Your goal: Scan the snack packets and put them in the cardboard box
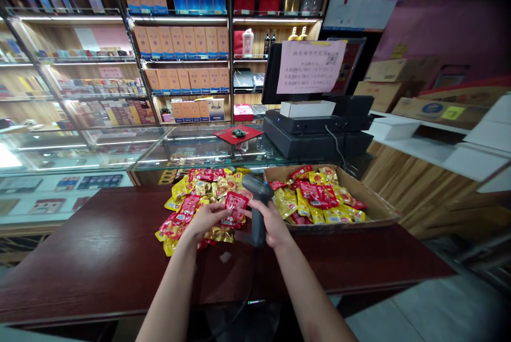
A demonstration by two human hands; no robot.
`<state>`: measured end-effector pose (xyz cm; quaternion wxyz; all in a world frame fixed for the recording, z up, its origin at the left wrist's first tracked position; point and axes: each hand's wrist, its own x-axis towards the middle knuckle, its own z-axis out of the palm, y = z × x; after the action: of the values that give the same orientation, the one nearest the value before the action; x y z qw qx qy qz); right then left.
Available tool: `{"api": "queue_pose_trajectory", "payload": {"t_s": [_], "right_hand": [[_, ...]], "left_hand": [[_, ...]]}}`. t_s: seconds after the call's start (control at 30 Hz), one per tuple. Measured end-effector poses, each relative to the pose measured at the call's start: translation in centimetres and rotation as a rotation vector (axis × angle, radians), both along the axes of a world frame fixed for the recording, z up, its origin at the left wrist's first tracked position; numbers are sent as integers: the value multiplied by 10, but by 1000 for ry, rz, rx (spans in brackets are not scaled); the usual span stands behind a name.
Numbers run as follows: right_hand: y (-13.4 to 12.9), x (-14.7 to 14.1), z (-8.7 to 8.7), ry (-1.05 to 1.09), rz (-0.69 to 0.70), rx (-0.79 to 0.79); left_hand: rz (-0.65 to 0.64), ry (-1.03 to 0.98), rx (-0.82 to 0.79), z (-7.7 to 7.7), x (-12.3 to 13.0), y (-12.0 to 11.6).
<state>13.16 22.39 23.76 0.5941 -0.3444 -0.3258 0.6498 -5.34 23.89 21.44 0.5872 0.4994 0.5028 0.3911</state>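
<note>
My left hand [208, 219] pinches the edge of a red snack packet [235, 206] over the front of a loose pile of red, yellow and gold packets [187, 204]. Closed around the handle of a dark barcode scanner [258, 219] is my right hand [272, 222], its fingertips near the same red packet. The scanner's head points up and to the left, over the right side of the pile. Just right of the scanner, a shallow cardboard box [379, 214] holds more packets of the same kinds.
Behind the dark red table [99, 257] stands a glass counter [191, 145] with a red mat and mouse [238, 133]. A monitor [272, 73] with a paper sign stands above a black cash drawer [311, 142]. The scanner's cable trails down the table's front. Shelves of boxes line the back.
</note>
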Motion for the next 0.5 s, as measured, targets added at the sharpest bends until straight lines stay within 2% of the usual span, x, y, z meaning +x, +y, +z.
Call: {"api": "queue_pose_trajectory", "payload": {"t_s": [0.13,0.23,0.37,0.5], "right_hand": [[-12,1,-1,-192,-68,16],[-31,-1,-7,-291,17,0],[-56,-10,-27,-376,105,-63],[-68,-19,-45,-520,106,-2]], "left_hand": [[116,-128,-82,-1,-2,29],[172,-189,-84,0,-2,47],[184,-215,-109,1,-2,59],[145,-190,-147,3,-4,62]]}}
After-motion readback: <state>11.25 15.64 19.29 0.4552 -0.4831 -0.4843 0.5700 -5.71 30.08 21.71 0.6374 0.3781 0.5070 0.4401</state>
